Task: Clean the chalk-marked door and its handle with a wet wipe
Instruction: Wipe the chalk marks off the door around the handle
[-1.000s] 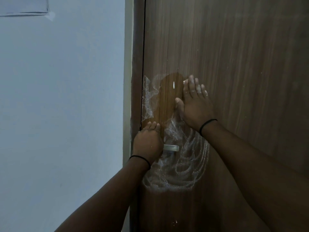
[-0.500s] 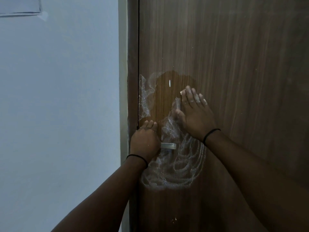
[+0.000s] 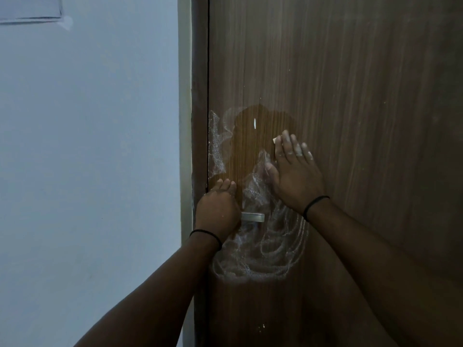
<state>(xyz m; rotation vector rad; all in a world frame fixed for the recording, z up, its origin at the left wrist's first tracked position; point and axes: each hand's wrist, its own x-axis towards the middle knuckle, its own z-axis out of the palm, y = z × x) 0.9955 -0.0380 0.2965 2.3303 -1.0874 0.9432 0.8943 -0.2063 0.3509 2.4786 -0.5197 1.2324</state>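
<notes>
A pale blue wall [image 3: 87, 159] stood left of the brown door frame [image 3: 199, 83], with a paper sheet [image 3: 27, 7] taped high up.

Brown door [image 3: 350, 96], half-wiped chalk scribbles [image 3: 263, 254]

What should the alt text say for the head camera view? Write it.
A person's right hand presses a white wipe flat against a brown wooden door, above swirling chalk marks. The left hand covers part of the metal handle near the door's edge, beside a pale wall.
</notes>
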